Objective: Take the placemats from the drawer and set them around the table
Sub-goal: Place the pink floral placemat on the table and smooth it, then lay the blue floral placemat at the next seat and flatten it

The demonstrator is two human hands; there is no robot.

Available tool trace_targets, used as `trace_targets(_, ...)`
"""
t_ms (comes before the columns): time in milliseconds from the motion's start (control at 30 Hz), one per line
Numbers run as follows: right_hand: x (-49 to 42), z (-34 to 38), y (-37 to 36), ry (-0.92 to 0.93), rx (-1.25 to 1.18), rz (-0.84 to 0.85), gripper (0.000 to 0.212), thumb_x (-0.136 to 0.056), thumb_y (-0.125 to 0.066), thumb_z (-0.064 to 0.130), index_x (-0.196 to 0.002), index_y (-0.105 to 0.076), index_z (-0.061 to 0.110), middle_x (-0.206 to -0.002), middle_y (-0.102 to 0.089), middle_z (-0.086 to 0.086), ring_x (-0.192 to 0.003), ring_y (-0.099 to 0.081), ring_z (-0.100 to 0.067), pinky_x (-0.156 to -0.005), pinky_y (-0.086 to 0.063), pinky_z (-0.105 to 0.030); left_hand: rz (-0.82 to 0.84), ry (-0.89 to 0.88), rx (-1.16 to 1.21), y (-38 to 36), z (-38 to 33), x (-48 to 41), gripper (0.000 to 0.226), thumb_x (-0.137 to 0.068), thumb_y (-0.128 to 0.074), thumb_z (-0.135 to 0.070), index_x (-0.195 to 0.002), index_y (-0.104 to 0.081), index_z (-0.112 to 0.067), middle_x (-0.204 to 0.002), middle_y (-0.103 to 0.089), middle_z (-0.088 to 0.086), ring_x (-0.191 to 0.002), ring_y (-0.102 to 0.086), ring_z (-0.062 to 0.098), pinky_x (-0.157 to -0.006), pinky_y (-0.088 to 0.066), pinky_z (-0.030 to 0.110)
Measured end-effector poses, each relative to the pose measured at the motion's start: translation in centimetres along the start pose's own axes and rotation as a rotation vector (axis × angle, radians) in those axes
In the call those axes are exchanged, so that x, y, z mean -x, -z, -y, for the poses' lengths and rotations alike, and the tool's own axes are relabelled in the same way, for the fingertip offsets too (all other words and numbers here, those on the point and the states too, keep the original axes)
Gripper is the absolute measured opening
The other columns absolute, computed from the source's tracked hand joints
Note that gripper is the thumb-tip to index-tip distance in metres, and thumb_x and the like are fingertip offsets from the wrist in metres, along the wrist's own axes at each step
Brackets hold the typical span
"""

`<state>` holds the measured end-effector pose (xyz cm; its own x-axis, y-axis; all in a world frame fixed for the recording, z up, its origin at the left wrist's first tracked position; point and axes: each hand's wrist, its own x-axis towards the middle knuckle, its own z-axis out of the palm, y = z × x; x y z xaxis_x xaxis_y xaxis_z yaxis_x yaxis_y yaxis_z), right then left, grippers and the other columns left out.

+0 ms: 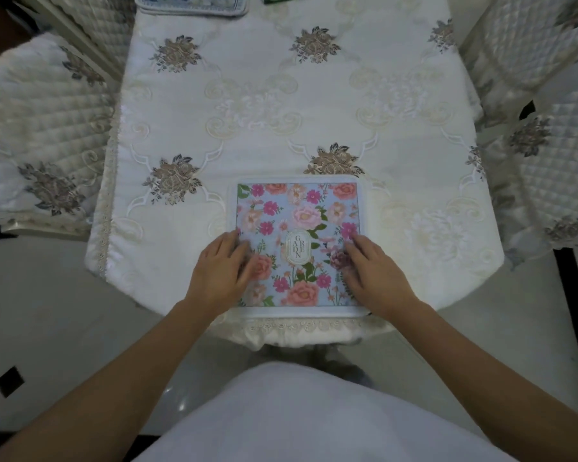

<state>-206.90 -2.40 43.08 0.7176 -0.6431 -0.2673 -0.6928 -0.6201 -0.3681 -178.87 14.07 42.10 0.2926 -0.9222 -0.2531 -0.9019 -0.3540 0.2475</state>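
The floral placemat (297, 241), pink and coral blooms on pale blue with a white border and an oval label at its middle, lies flat at the near end of the table (281, 105), its near border right along the lace-trimmed edge and square to it. Both hands rest palm-down on it: the left hand (222, 271) covers its near left part, the right hand (371, 271) its near right part, fingers spread and flat, pressing or smoothing rather than gripping anything. So this place looks as good as set, needing at most a small nudge. At the far end a second mat (191, 5), blue-patterned, is partly cut off by the top of the view and seems already laid. The long sides of the embroidered cloth, beside the quilted chair on the left (40, 128) and the quilted chair on the right (544, 155), carry no mats, so those places are probably still to do; the drawer is not in view, nor any spare mats
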Motion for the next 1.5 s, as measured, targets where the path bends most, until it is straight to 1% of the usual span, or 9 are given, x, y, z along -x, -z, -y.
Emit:
trace_targets(133, 5.6, 0.6, -2.8, -0.015, -0.041, -0.045, 0.058, -0.097, -0.056, 0.03, -0.148, -0.04, 0.006, -0.156, -0.034, -0.011, -0.143, -0.033, -0.028, -0.117, -0.03, -0.038, -0.001, 0.029, 0.028, -2.9, -2.0, 6.1, 0.058, -0.101, -0.032, -0.047, -0.142, -0.053, -0.011, -0.15, -0.046, 0.014, -0.137, -0.042, 0.032, -0.113, -0.039, 0.048)
trace_targets(267, 8.7, 0.5, -4.2, 0.007, -0.022, -0.041, 0.06, -0.093, -0.059, 0.029, -0.145, -0.044, 0.004, -0.153, -0.04, -0.015, -0.139, -0.04, -0.033, -0.114, -0.036, -0.046, -0.013, 0.084, 0.014, -4.2, -4.3, 10.4, 0.059, -0.099, -0.035, -0.046, -0.137, -0.059, -0.008, -0.145, -0.053, 0.017, -0.134, -0.048, 0.034, -0.11, -0.042, 0.047)
trace_targets(467, 8.4, 0.4, -2.6, 0.095, 0.074, -0.007, 0.054, -0.092, -0.062, 0.028, -0.139, -0.049, 0.005, -0.142, -0.05, -0.017, -0.127, -0.05, -0.035, -0.107, -0.041, -0.045, 0.043, 0.194, -0.012, -3.8, -6.3, 12.8, 0.079, -0.098, -0.011, -0.062, -0.14, -0.056, -0.012, -0.148, -0.05, 0.016, -0.138, -0.045, 0.032, -0.112, -0.038, 0.051)
trace_targets(533, 7.8, 1.1, -1.8, 0.133, 0.081, 0.011, 0.05, -0.096, -0.054, 0.032, -0.139, -0.048, 0.009, -0.136, -0.055, -0.011, -0.119, -0.054, -0.03, -0.101, -0.045, -0.042, 0.009, 0.246, -0.022, -3.3, -6.6, 14.0, 0.081, -0.097, -0.011, -0.066, -0.136, -0.06, -0.014, -0.143, -0.055, 0.016, -0.132, -0.051, 0.033, -0.108, -0.04, 0.05)
trace_targets(700, 7.1, 4.0, -1.0, 0.248, 0.058, -0.009, 0.046, -0.098, -0.05, 0.037, -0.139, -0.051, 0.014, -0.131, -0.06, -0.004, -0.117, -0.055, -0.025, -0.095, -0.048, -0.039, -0.197, 0.369, -0.082, -0.9, -6.0, 19.0, 0.05, -0.093, -0.038, -0.052, -0.111, -0.069, -0.017, -0.113, -0.07, 0.007, -0.099, -0.066, 0.029, -0.084, -0.051, 0.043)
trace_targets(867, 6.8, 10.7, -2.3, 0.487, 0.069, -0.062, 0.042, -0.094, -0.052, 0.037, -0.13, -0.059, 0.016, -0.125, -0.064, -0.001, -0.114, -0.058, -0.022, -0.097, -0.046, -0.037, -0.418, 0.557, -0.066, -0.9, -2.7, 25.4, 0.051, -0.093, -0.043, -0.046, -0.113, -0.071, -0.009, -0.113, -0.071, 0.014, -0.098, -0.068, 0.032, -0.082, -0.05, 0.043)
trace_targets(1167, 5.9, 29.5, -8.7, 0.848, 0.094, 0.051, 0.049, -0.094, -0.045, 0.042, -0.133, -0.058, 0.015, -0.129, -0.062, 0.0, -0.117, -0.054, -0.02, -0.1, -0.045, -0.034, -0.446, 0.829, 0.0, -1.6, 5.5, 36.4, 0.053, -0.096, -0.039, -0.046, -0.121, -0.068, -0.01, -0.127, -0.066, 0.016, -0.109, -0.065, 0.032, -0.093, -0.049, 0.046)
trace_targets(1367, 4.1, 37.6, -12.3, 0.881, 0.11, 0.084, 0.051, -0.097, -0.043, 0.045, -0.139, -0.054, 0.017, -0.137, -0.058, 0.002, -0.124, -0.051, -0.018, -0.107, -0.041, -0.034, -0.474, 0.869, 0.056, -0.6, 12.3, 39.3, 0.051, -0.096, -0.04, -0.046, -0.124, -0.066, -0.012, -0.126, -0.066, 0.011, -0.11, -0.064, 0.029, -0.094, -0.05, 0.045)
trace_targets(1500, 2.7, 40.1, -12.8, 0.84, 0.142, 0.051, 0.048, -0.096, -0.05, 0.043, -0.136, -0.056, 0.017, -0.134, -0.059, 0.003, -0.12, -0.051, -0.016, -0.102, -0.04, -0.03, -0.423, 0.82, 0.025, 0.9, 17.6, 38.7, 0.052, -0.096, -0.04, -0.047, -0.124, -0.066, -0.011, -0.124, -0.066, 0.012, -0.108, -0.064, 0.031, -0.093, -0.049, 0.044)
